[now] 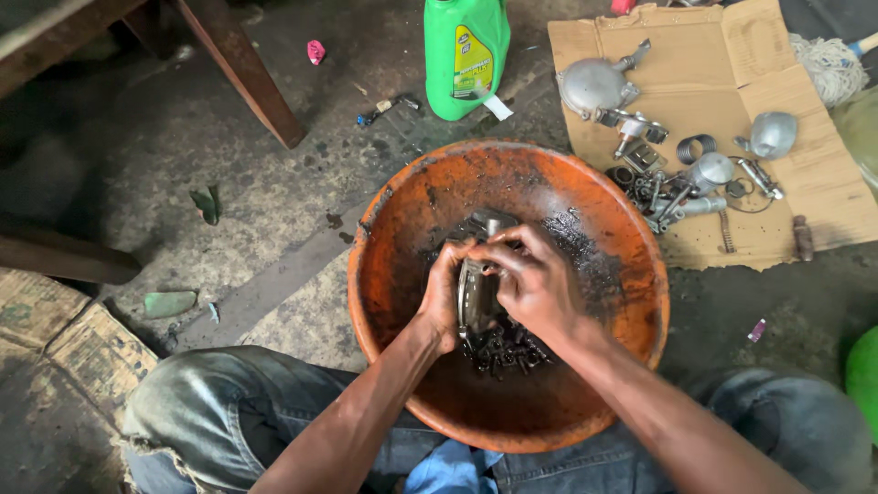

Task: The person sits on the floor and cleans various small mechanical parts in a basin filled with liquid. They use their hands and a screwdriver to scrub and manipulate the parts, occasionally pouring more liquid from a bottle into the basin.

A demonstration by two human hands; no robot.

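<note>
Down at the very bottom, worn blue jeans (pixel 210 412) on both knees, legs spread around a big orange basin (pixel 402 366), grimy and oil-blackened inside. Up from there, both forearms reaching into the bowl. Left hand (pixel 445 297) wrapped around the side of a greasy metal engine part (pixel 476 295), fingers curled tight on its left edge, gripping it upright-ish over the middle of the basin. Right hand (pixel 535 279) clamped on the same part from the other side, fingertips hooked over the top, so clenched on it from both sides. Just under the part, a dark pile of small bolts and bits (pixel 501 352) sitting in black sludge at the basin floor. Off to the left on the concrete, a flattened bit of cardboard (pixel 55 338), a couple of green shards (pixel 170 303), and a wooden bench leg (pixel 242 69) slanting away. Past the basin's far rim, a green plastic jug (pixel 465 55) with a yellow label, standing upright. To the right of that, a sheet of cardboard (pixel 713 55) laid out with cleaner silvery carburetor pieces (pixel 599 87), springs, rings and screws spread near each other. Far right corner, a wad of white rag string (pixel 828 64), and a green rounded thing (pixel 861 375) poking in at the edge, can't tell what.
</note>
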